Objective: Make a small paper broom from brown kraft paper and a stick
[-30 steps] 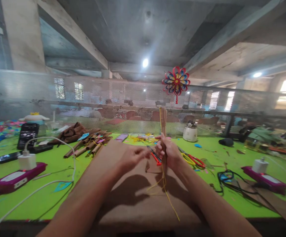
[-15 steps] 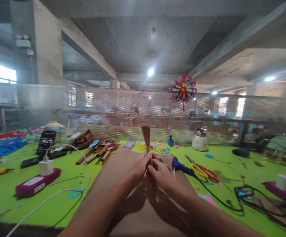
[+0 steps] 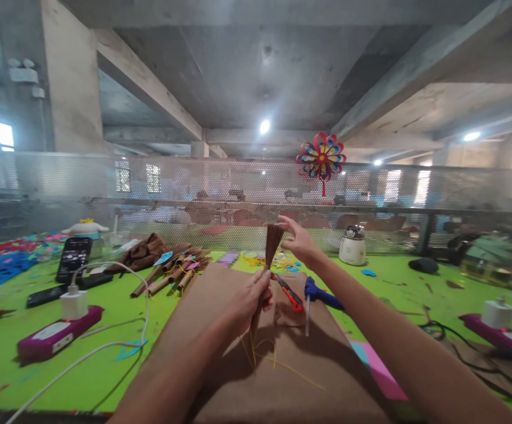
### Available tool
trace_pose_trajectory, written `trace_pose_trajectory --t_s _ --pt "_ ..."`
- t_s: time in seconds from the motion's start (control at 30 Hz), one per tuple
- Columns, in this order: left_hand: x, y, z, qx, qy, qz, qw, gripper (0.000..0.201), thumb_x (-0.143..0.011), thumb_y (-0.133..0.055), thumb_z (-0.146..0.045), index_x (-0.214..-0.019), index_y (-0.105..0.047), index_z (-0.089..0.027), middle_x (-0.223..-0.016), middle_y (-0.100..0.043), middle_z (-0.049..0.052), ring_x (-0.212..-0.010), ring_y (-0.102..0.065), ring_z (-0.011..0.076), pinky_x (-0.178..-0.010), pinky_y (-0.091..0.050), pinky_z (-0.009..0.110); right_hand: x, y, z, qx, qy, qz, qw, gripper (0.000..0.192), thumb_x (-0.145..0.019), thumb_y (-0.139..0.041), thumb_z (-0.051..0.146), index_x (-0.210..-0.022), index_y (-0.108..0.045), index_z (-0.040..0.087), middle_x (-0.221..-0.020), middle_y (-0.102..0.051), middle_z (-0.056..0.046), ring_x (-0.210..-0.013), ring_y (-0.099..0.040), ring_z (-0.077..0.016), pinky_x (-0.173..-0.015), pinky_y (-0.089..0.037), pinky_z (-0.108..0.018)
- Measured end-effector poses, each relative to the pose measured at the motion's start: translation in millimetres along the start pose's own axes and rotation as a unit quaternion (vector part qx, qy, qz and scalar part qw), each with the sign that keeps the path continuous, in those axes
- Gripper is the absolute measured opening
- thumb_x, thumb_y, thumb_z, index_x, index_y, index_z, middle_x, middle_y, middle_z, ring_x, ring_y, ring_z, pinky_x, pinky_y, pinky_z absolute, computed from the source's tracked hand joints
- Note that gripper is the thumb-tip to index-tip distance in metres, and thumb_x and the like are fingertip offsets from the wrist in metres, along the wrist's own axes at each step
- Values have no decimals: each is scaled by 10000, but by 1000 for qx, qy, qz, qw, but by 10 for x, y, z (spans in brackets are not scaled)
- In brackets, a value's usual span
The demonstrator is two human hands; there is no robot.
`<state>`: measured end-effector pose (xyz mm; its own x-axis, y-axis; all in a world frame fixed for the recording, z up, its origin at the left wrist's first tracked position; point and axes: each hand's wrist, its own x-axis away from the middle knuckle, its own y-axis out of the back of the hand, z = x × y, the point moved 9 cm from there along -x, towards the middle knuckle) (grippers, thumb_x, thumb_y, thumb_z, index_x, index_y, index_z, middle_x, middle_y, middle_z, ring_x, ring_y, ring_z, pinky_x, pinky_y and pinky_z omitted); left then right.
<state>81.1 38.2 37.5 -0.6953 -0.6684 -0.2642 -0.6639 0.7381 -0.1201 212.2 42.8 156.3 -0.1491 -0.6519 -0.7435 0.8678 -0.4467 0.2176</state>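
My left hand [image 3: 256, 293] is closed around the narrow lower part of a brown pleated bundle [image 3: 272, 242], which looks like folded paper and fans out at the top. Thin yellow threads [image 3: 252, 352] trail below it. My right hand [image 3: 300, 240] is raised at the right of the flared top, fingers apart and curved, its fingertips close to the pleats; whether they touch is unclear. Under both hands lies a brown board [image 3: 326, 377]. On it, just right of the bundle, are a red and black utility knife [image 3: 292, 296] and a blue glue gun [image 3: 320, 292].
Brown rolled pieces [image 3: 179, 274] are heaped at the back left, near a phone [image 3: 74, 259]. Magenta power strips [image 3: 59, 333] stand at both sides, with a white cable [image 3: 145, 306] looping across the left. A white container [image 3: 352, 247] stands behind, before a mesh screen [image 3: 220, 176].
My right hand has left the lower part of the bundle and risen to its flared top. The left hand keeps its grip, and the utility knife is now uncovered. The view has shifted slightly.
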Motion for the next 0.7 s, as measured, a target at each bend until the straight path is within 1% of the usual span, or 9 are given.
trace_pose_trajectory --t_s 0.07,0.1,0.17,0.2,0.27,0.4,0.47,0.57,0.7 --pt "0 2 -15 -10 -5 1 1000 324 -810 -524 -520 -899 -531 -208 -535 -310 -75 -480 -334 86 -486 -255 210 53 -155 -107 -68 -57 56 994 480 -572 -565 182 -1049 -610 179 -764 -680 -20 -696 -597 -165 -650 -447 -279" --pt "-2 15 -24 -16 -8 -3 1000 326 -808 -525 -520 -894 -527 -206 -538 -315 -73 -481 -322 84 -484 -245 208 111 -199 -147 -84 -83 65 991 372 -603 -562 224 -963 -631 163 -615 -637 7 -564 -557 -139 -577 -428 -257" --pt "-10 57 -47 -28 -16 -15 999 314 -811 -520 -514 -878 -519 -207 -547 -334 -66 -485 -315 86 -480 -235 212 242 -215 -179 -76 -115 57 989 238 -665 -548 306 -822 -638 151 -431 -508 54 -402 -428 -96 -461 -343 -222" --pt "-13 81 -61 -35 -22 -21 999 303 -814 -516 -509 -868 -514 -210 -549 -343 -62 -483 -312 89 -478 -233 216 301 -190 -166 -64 -118 48 990 230 -693 -542 339 -782 -637 148 -394 -463 65 -373 -376 -84 -433 -300 -215" --pt "-18 120 -88 -46 -32 -30 998 290 -818 -511 -505 -851 -509 -217 -548 -354 -57 -478 -309 94 -475 -233 225 393 -102 -94 -56 -110 26 992 268 -729 -546 392 -760 -640 144 -374 -425 70 -363 -330 -75 -421 -260 -215" --pt "-21 156 -124 -45 -45 -43 997 276 -813 -520 -497 -850 -523 -223 -560 -382 -48 -476 -336 101 -480 -247 235 534 120 82 -96 -99 -18 990 321 -752 -562 455 -786 -640 146 -381 -377 79 -371 -316 -79 -436 -284 -231" --pt "-22 174 -145 -33 -53 -57 996 276 -811 -523 -493 -855 -533 -221 -562 -406 -42 -478 -353 102 -482 -255 236 632 122 170 -70 -90 -7 993 328 -776 -548 464 -789 -638 149 -395 -384 71 -377 -316 -82 -431 -273 -233" --pt "-19 193 -197 -16 -73 -77 994 278 -812 -529 -485 -857 -541 -211 -579 -468 -32 -486 -390 100 -487 -279 234 832 -94 313 14 -50 56 997 334 -837 -488 459 -783 -640 167 -426 -410 53 -394 -336 -92 -445 -281 -238" --pt "8 195 -298 32 -104 -78 991 279 -814 -548 -465 -880 -537 -195 -706 -569 -10 -570 -503 105 -564 -389 235 1100 -537 471 95 37 133 986 327 -912 -398 385 -802 -647 203 -513 -482 19 -512 -456 -135 -589 -370 -272"
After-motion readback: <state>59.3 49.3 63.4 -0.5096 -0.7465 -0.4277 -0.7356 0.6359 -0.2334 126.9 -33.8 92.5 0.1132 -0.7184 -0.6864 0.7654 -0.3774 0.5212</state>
